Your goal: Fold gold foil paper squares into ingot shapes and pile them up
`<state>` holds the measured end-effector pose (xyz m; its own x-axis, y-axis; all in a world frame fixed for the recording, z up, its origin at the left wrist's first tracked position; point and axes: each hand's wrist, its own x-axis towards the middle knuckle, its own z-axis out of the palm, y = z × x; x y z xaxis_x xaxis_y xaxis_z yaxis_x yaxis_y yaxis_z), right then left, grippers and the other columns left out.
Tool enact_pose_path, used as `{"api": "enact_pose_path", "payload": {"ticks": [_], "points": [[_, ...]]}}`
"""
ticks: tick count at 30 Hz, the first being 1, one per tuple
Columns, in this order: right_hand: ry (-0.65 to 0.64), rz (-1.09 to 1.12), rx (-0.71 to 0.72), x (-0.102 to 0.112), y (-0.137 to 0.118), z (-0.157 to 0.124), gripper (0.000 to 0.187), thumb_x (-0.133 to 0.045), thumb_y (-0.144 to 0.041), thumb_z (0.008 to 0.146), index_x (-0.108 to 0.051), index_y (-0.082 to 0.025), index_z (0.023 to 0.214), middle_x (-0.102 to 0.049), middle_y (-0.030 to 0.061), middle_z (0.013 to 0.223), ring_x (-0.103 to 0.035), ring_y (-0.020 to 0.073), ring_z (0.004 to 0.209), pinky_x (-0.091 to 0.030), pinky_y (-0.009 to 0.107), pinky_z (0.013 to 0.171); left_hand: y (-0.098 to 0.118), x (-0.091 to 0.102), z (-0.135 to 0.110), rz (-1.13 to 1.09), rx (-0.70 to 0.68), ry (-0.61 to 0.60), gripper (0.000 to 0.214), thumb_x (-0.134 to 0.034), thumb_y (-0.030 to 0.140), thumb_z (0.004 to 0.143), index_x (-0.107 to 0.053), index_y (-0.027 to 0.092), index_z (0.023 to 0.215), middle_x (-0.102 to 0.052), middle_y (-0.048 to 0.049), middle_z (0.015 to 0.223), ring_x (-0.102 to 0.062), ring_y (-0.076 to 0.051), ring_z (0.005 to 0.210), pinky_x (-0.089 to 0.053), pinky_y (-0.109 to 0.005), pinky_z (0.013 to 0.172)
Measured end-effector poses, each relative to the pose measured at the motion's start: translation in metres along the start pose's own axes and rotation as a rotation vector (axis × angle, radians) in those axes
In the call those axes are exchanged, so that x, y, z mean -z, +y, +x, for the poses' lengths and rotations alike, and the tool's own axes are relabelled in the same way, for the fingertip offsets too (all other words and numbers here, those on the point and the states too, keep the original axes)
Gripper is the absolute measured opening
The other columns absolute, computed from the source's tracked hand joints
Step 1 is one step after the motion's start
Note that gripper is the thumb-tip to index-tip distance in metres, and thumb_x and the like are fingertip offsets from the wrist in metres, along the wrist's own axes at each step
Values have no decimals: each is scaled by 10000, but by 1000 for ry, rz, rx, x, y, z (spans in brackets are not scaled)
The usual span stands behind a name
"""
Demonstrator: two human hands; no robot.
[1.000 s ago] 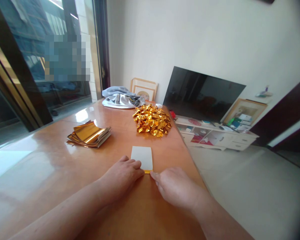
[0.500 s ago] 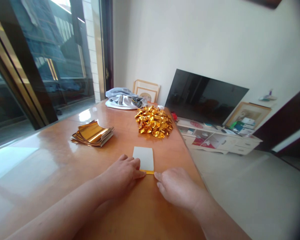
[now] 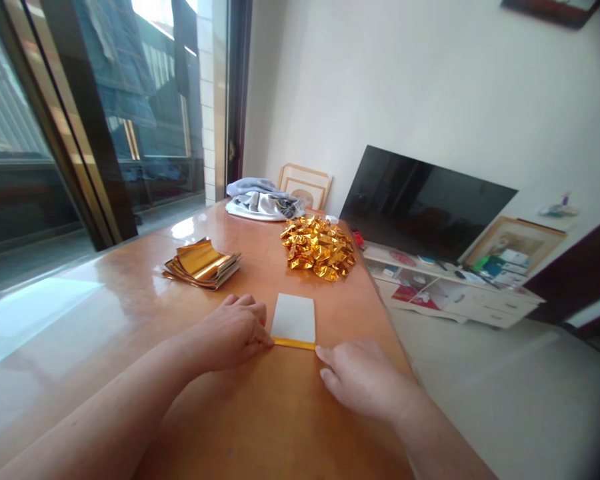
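Note:
A small white paper sheet (image 3: 295,318) lies on the orange wooden table (image 3: 130,300), its near edge folded up into a narrow gold strip (image 3: 293,343). My left hand (image 3: 233,331) rests knuckles-up with its fingertips pressed on the left end of that strip. My right hand (image 3: 360,380) presses its fingertips on the right end. Both hands have their fingers curled together against the fold.
A stack of flat gold foil sheets (image 3: 203,263) lies to the left. A heap of folded gold foil pieces (image 3: 319,247) sits farther back, with a grey cloth bundle (image 3: 260,199) behind. The table's right edge drops to the floor, facing a television (image 3: 425,203) on a low white cabinet.
My two hands have slid apart along the fold, uncovering the full gold strip. The camera has tilted up and shifted right.

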<state>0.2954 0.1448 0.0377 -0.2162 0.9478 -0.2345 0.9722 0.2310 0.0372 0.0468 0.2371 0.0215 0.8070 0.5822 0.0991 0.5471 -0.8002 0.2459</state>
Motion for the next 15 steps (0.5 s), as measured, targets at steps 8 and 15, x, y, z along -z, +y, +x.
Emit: {"api": "enact_pose_path", "payload": {"ticks": [8,15], "points": [[153,70,-81,-11,0,17,332,-457,-377,972,-748,-242,886,-773,88,899,-702,236,824,-357,301,651,-3,-7,5,-146,34,10,221,-579,234,865,-785,285,805,-686,-38,866,-540,-204,870,-373,-333,845],[247,223,-113,-23,-6,32,229,-510,-392,961,-700,-270,997,-767,39,927,-689,200,866,-311,274,641,-8,-17,10,-202,-5,17,275,-540,113,830,-782,244,826,-696,-38,842,-577,-180,804,-413,-301,806]]}}
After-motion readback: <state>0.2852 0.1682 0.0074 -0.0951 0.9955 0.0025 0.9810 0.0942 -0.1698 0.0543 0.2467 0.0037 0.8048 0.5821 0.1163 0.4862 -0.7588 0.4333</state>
